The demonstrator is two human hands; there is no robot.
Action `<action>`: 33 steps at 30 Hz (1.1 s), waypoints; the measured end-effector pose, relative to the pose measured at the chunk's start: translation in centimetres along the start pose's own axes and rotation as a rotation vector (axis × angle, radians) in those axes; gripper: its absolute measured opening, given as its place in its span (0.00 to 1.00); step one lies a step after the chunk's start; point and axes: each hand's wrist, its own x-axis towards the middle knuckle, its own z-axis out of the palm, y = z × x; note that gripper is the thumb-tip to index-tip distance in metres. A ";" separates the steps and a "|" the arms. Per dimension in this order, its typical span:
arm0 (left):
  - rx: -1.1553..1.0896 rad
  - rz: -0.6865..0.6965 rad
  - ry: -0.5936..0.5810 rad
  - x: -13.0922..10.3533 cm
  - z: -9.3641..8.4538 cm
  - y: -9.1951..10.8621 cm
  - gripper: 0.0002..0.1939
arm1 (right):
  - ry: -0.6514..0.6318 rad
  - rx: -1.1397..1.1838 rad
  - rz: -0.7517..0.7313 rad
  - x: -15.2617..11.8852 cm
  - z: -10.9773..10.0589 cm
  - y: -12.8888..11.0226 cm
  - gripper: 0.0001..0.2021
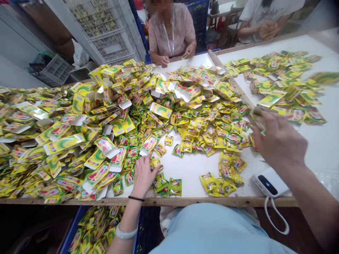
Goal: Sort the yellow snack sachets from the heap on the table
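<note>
On the worktop (193,171) | wooden divider (216,59) | right hand (280,138) beside it (blurred, grasp can't be told) | left hand (143,173) at near end of small box (149,144), grip unclear | box probably light, crushable: hold sides

Bright, diffuse light fills the scene, whitening the table (190,170) on both sides of the wooden divider (217,60). Glare streaks the glossy candy cartons (65,144) left of it. Right of it, motion blurs the right hand (282,139) and a carton (325,77). Beyond it, co-workers look soft, one face pixelated. Wide-angle distortion stretches the margins; deep shadow lies below the table.
</note>
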 end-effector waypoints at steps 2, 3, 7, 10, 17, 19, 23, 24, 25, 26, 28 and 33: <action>0.033 -0.038 -0.026 0.1 0.6 -1.9 0.22 | -0.017 0.064 -0.112 0.4 1.7 -2.4 0.19; -0.010 -0.046 -0.039 0.0 0.9 -2.3 0.20 | -0.078 0.173 -0.193 0.1 2.9 -4.5 0.16; -0.463 -0.158 -0.029 -0.3 1.4 -1.5 0.15 | -0.451 0.477 -0.446 -2.8 8.2 -14.1 0.16; -0.666 -0.239 -0.051 -0.6 1.0 -0.6 0.16 | -0.503 0.548 -0.446 -4.1 10.6 -17.0 0.12; -0.874 -0.264 -0.222 -0.8 0.4 1.5 0.20 | -0.660 0.946 -0.291 -2.6 7.6 -13.1 0.12; -0.958 -0.245 -0.294 -0.3 0.2 2.5 0.20 | -0.842 1.195 -0.213 -2.7 6.1 -13.0 0.14; -1.083 -0.187 -0.464 0.7 -0.3 3.7 0.21 | -1.014 1.175 -0.136 -3.1 4.8 -13.8 0.16; -1.084 -0.159 -0.497 0.8 -0.4 3.8 0.20 | -1.008 1.160 -0.116 -3.1 4.8 -13.8 0.15; -1.072 -0.125 -0.526 0.7 -0.6 4.0 0.19 | -1.011 1.184 -0.095 -3.2 4.9 -13.9 0.14; -1.059 -0.093 -0.549 0.6 -0.6 4.1 0.18 | -1.030 1.244 -0.070 -3.3 5.0 -13.8 0.12; -1.033 -0.045 -0.575 0.1 -0.7 4.5 0.16 | -1.121 1.404 -0.014 -3.5 5.2 -13.7 0.19; -0.817 0.058 -0.461 -0.1 -0.6 4.8 0.18 | -1.322 1.378 0.050 -4.2 5.8 -13.1 0.18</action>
